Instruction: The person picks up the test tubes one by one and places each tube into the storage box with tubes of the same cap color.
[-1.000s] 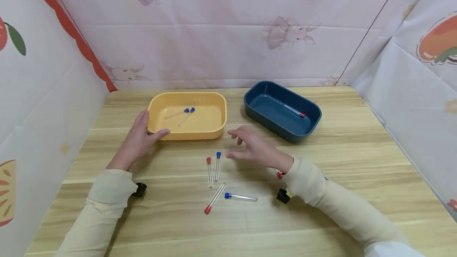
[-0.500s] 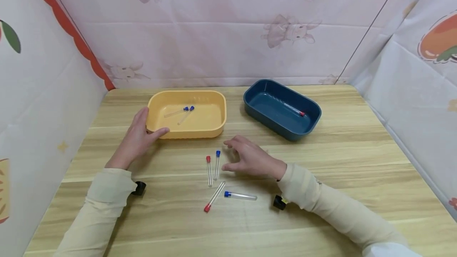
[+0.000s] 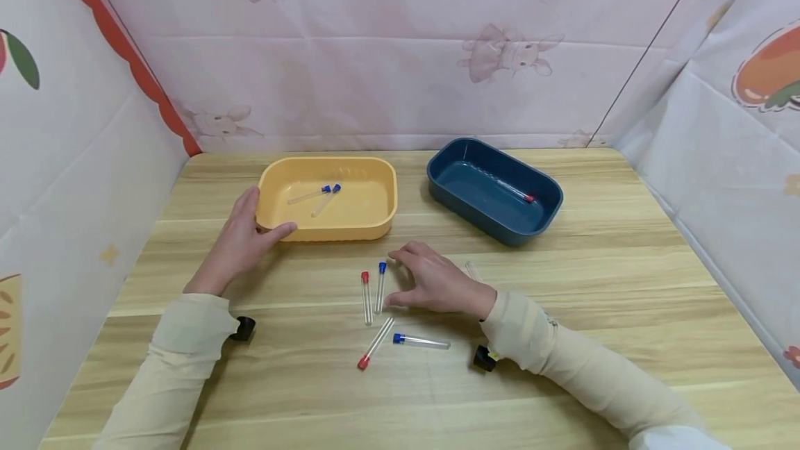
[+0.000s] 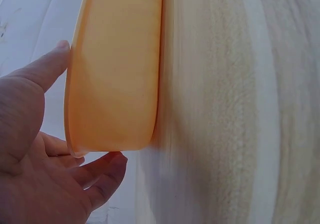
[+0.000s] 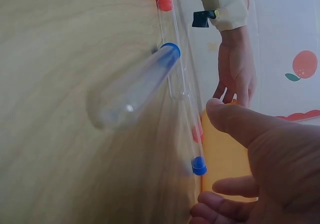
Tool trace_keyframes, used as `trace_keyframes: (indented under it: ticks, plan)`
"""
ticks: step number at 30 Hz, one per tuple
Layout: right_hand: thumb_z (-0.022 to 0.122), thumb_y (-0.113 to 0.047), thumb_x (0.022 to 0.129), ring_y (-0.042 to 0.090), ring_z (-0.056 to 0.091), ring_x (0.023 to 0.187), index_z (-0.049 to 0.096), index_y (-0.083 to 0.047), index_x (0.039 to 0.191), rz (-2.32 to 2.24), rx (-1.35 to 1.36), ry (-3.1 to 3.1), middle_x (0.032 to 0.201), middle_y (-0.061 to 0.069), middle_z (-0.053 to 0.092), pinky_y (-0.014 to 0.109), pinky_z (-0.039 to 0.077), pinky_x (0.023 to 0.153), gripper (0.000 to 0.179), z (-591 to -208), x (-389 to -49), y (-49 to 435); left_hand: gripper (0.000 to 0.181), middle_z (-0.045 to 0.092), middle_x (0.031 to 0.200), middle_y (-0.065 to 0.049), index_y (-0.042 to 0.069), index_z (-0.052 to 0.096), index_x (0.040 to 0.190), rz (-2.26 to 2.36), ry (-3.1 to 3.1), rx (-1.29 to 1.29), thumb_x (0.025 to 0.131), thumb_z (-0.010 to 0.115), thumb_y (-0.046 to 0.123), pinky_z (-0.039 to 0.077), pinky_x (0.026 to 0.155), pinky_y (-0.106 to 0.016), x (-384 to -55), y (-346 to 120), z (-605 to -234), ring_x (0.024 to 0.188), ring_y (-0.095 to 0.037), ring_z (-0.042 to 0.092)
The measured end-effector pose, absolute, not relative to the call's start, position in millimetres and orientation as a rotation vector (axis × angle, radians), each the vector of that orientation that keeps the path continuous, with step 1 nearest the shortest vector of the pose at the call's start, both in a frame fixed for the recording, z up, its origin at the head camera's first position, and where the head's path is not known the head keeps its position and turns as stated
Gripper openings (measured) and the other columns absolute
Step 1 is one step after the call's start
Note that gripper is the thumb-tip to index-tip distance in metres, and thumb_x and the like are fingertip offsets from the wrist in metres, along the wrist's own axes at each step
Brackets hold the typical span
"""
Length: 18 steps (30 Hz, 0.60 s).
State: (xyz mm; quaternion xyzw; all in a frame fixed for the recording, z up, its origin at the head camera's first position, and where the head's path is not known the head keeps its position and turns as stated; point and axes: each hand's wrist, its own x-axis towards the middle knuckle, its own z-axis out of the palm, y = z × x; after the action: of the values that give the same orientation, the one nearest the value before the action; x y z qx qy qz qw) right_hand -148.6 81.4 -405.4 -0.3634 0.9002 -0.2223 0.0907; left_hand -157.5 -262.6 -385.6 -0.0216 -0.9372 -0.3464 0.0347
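Note:
My left hand (image 3: 240, 242) holds the left end of the yellow bin (image 3: 337, 234), thumb along its front side and fingertips against its end wall (image 4: 115, 94). My right hand (image 3: 434, 283) hovers just right of a blue-capped test tube (image 3: 380, 289), with thumb and fingers spread apart and nothing between them. Beside that tube lies a red-capped test tube (image 3: 367, 301). Nearer the front are another red-capped tube (image 3: 376, 343) and a blue-capped tube (image 3: 425, 343). In the right wrist view, a blue-capped tube (image 5: 135, 89) looms close to the camera.
Two blue-capped tubes (image 3: 319, 198) lie in the yellow bin. A dark blue bin (image 3: 475, 212) stands at the back right, with a red-capped tube (image 3: 516, 192) inside. Another tube (image 3: 471, 270) is partly hidden behind my right wrist. Printed cloth walls (image 3: 400, 89) bound the table.
My right hand has moved toward me and slightly left, from near the yellow bin's front corner to beside the blue-capped tube. The left hand has stayed at the yellow bin.

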Motion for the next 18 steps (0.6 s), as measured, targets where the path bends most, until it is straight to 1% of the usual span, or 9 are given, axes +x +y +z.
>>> trace_keyframes:
  ticks: [5,7,9,15,18]
  plan:
    - [0.071,-0.056,0.073,0.014,0.046,0.102,0.05,-0.007,0.132,-0.644,-1.066,2.678,0.12,0.004,0.05,0.031,0.045,0.089,0.08,-405.6,-148.5,79.7,0.099,0.01,0.151,-0.02,0.004,0.011,0.149,-1.077,-2.851,-0.066,0.081,0.065,0.053,0.02,0.106,-0.055,-157.3,-263.2,-386.9,0.135,-0.036,0.016]
    - [0.071,-0.056,0.073,0.014,0.046,0.102,0.05,-0.007,0.133,-0.637,-1.054,2.68,0.121,0.003,0.05,0.03,0.044,0.089,0.08,-405.7,-148.6,79.0,0.099,0.01,0.151,-0.02,0.004,0.013,0.149,-1.076,-2.852,-0.054,0.081,0.064,0.053,0.02,0.106,-0.055,-156.8,-263.5,-387.1,0.135,-0.037,0.017]
    - [0.071,-0.058,0.072,0.014,0.046,0.104,0.05,-0.008,0.133,-0.633,-1.038,2.678,0.122,0.003,0.049,0.031,0.044,0.09,0.081,-405.6,-149.0,78.1,0.098,0.01,0.151,-0.019,0.005,0.013,0.149,-1.078,-2.858,-0.035,0.081,0.064,0.053,0.021,0.106,-0.056,-156.6,-263.7,-387.1,0.135,-0.037,0.017]
    - [0.07,-0.061,0.07,0.013,0.045,0.101,0.049,-0.009,0.134,-0.634,-1.008,2.669,0.12,0.002,0.049,0.031,0.044,0.088,0.085,-405.4,-150.4,76.1,0.098,0.008,0.152,-0.019,0.007,0.011,0.15,-1.085,-2.876,0.0,0.081,0.065,0.051,0.02,0.105,-0.056,-157.0,-264.7,-387.4,0.136,-0.037,0.016]
    - [0.07,-0.062,0.07,0.013,0.045,0.102,0.049,-0.009,0.134,-0.636,-1.002,2.671,0.12,0.002,0.049,0.031,0.044,0.089,0.086,-405.6,-150.2,75.4,0.1,0.007,0.152,-0.019,0.007,0.01,0.15,-1.088,-2.882,0.012,0.08,0.064,0.055,0.021,0.105,-0.056,-156.8,-265.2,-387.9,0.135,-0.038,0.016]
